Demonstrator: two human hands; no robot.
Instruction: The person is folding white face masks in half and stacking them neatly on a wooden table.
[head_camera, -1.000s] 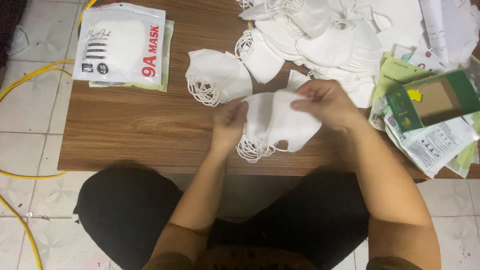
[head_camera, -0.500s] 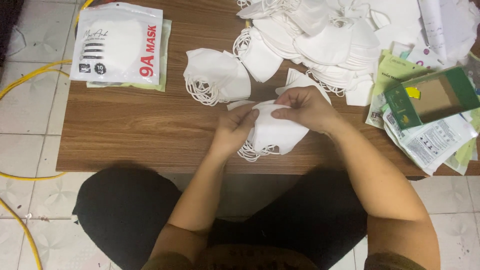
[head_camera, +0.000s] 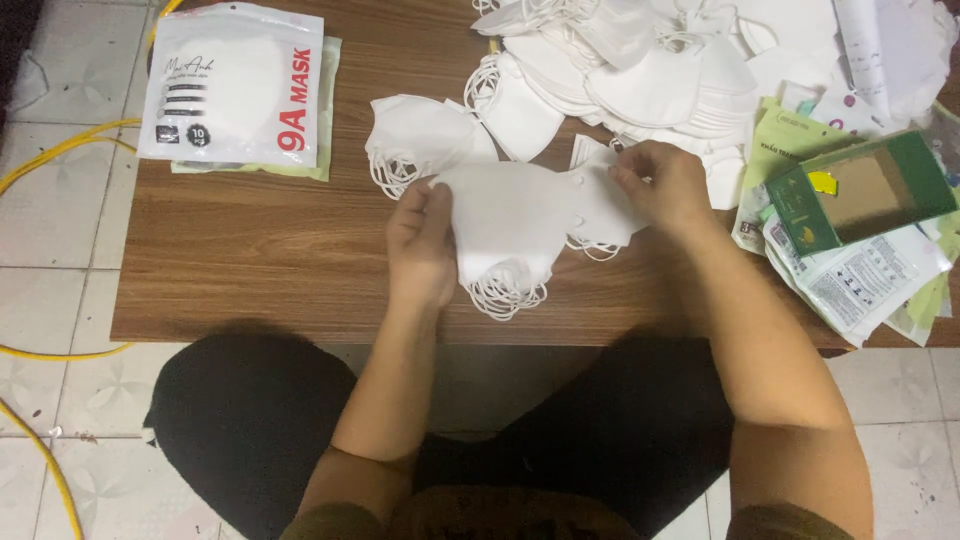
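A stack of white folded face masks (head_camera: 515, 225) lies on the low wooden table (head_camera: 250, 270) in front of me, ear loops hanging off its near edge. My left hand (head_camera: 420, 245) grips the stack's left side. My right hand (head_camera: 665, 185) pinches a white mask (head_camera: 600, 205) at the stack's right end. A second small stack of masks (head_camera: 420, 140) sits just behind the left hand.
A big loose pile of white masks (head_camera: 650, 70) fills the table's back right. Sealed mask packets (head_camera: 235, 85) lie at the back left. A green box (head_camera: 860, 190) and printed leaflets (head_camera: 860, 285) crowd the right edge. Yellow cable (head_camera: 50, 160) runs over the tiled floor.
Both hands, bunched together over the stack a second ago, have spread apart: the left stays at the stack's left side, the right has moved right and back with a mask.
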